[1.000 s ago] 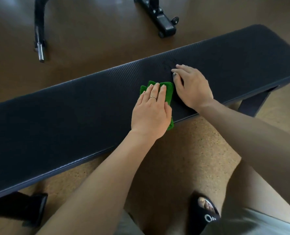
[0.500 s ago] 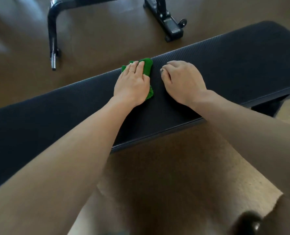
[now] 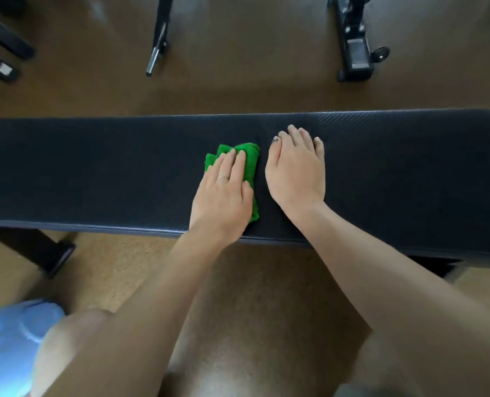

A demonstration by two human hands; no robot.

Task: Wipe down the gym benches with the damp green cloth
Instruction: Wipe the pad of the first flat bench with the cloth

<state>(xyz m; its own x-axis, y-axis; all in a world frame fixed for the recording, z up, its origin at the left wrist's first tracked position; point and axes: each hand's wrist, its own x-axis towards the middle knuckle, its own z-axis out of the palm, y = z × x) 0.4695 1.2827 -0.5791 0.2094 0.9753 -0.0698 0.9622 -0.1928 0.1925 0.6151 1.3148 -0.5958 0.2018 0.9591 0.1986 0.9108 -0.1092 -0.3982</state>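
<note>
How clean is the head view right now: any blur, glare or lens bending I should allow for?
Head view: the left hand on the green cloth and the right hand are fairly sharp; the bench bows from wide-angle distortion; a soft sheen lies on the floor; the light blue fabric at lower left is blurred and overexposed.

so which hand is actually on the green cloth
The left hand: its straight fingers press the green cloth flat on the bench. The right hand rests beside it on bare padding.
</note>
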